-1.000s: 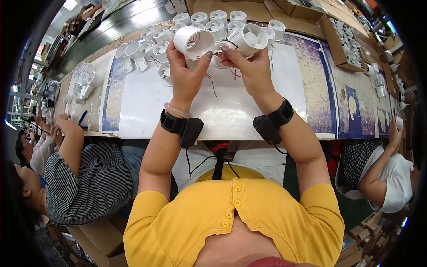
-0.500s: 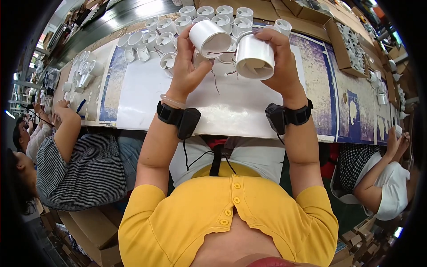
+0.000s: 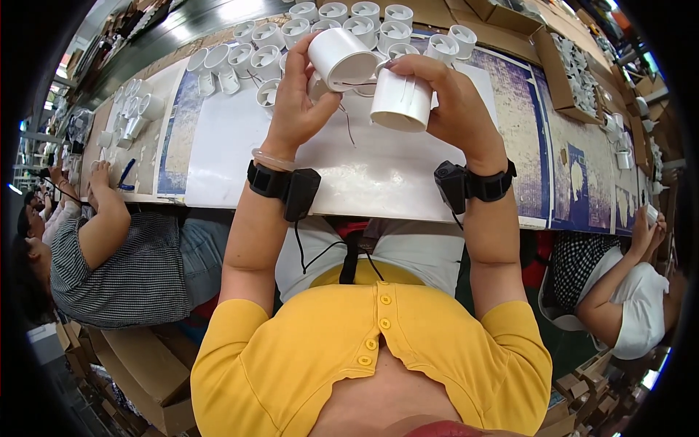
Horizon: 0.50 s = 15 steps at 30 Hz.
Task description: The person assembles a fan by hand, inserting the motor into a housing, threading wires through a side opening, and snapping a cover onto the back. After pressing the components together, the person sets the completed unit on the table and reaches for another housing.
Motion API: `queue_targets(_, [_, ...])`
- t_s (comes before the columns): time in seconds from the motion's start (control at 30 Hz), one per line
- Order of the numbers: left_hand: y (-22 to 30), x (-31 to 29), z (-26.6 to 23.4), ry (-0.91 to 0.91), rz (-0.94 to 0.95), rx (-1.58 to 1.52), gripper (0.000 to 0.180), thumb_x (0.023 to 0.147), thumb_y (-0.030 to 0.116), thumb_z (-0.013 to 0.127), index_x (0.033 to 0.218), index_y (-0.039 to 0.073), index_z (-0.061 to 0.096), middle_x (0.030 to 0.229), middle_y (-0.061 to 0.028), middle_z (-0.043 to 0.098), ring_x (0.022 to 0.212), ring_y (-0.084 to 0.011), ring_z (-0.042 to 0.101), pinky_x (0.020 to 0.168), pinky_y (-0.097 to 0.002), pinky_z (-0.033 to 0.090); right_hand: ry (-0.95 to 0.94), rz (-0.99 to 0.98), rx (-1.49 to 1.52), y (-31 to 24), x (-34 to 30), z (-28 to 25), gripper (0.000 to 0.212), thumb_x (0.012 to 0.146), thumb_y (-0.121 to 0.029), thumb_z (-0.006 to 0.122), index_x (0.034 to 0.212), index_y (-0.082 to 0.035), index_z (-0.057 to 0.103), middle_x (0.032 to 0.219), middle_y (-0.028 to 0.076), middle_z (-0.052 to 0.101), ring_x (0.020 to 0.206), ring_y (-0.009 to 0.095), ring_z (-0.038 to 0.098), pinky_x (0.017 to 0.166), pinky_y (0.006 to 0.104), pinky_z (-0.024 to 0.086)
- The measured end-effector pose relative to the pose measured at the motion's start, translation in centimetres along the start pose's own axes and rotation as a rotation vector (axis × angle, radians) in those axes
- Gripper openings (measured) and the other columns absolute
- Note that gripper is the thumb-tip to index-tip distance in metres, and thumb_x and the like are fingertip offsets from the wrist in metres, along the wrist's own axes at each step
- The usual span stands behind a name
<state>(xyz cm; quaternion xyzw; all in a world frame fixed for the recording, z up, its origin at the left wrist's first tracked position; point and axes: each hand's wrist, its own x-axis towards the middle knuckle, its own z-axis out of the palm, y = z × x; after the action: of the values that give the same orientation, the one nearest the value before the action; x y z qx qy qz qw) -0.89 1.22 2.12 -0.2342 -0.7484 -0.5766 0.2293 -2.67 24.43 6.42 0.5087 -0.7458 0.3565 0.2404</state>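
My left hand [image 3: 304,102] is closed around a white plastic cylinder housing [image 3: 339,57], tilted so its rim points down and right. In my right hand [image 3: 455,98] is a second white cylinder housing [image 3: 400,102], gripped from above and the right side, its lower rim toward me. Thin dark wires [image 3: 357,84] run between the two housings, and a loose wire end hangs below the left one. Both pieces are held above the white work sheet [image 3: 371,175], close together. The inside of the right housing is turned out of sight.
Rows of white fan housings [image 3: 295,30] stand at the table's far side. A cardboard box [image 3: 564,87] of small white parts sits far right. More white cylinders [image 3: 138,113] and blue-handled pliers [image 3: 127,175] lie left. People sit working at the left [image 3: 124,262] and right [image 3: 619,291].
The right housing has turned and shifted slightly left, so its inner fan blades no longer show and its side faces me. The left housing stays nearly in place.
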Motion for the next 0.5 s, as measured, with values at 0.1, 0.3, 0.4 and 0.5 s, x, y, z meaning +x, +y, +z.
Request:
queue_targets(0.1, [-0.14,0.02,-0.15,-0.01,-0.017,0.016,0.071,0.07,0.005,0.06,0.135,0.006,0.032,0.125,-0.0123,0.049,0.115,-0.0229,0.05,0.1,-0.0356,0.039,-0.015,-0.003,-0.018,-0.05,0.02,0.06,0.068,0.061,-0.004,0.082,0.118,-0.015,0.046,0.11,0.007,0.064,0.098,0.029,0.063,0.081,0.0337,0.053])
queue_targets(0.3, [0.07,0.01,0.21,-0.069,-0.003,0.043,0.07,0.07,0.006,0.06,0.135,0.006,0.033,0.123,-0.0123,0.051,0.113,-0.0226,0.051,0.098,-0.0354,0.041,-0.062,-0.007,-0.078,-0.34,0.08,0.19,0.067,0.061,-0.002,0.081,0.118,-0.015,0.047,0.109,0.006,0.064,0.097,0.028,0.063,0.081,0.0338,0.053])
queue_targets(0.4, [0.08,0.04,0.34,-0.078,-0.006,0.057,0.069,0.071,0.006,0.061,0.135,0.006,0.033,0.122,-0.0124,0.051,0.113,-0.022,0.051,0.097,-0.0349,0.042,0.014,-0.059,-0.044,-0.48,0.44,0.58,0.064,0.064,0.0,0.077,0.119,-0.018,0.049,0.105,0.006,0.064,0.092,0.028,0.064,0.075,0.0341,0.054])
queue_targets(0.5, [-0.02,0.02,0.48,-0.047,-0.058,-0.067,0.067,0.074,0.005,0.061,0.135,0.005,0.033,0.122,-0.012,0.051,0.112,-0.02,0.051,0.096,-0.0341,0.042,0.072,-0.077,-0.007,-0.31,0.43,0.82,0.064,0.066,0.001,0.075,0.12,-0.018,0.049,0.104,0.006,0.064,0.091,0.028,0.064,0.073,0.0339,0.054])
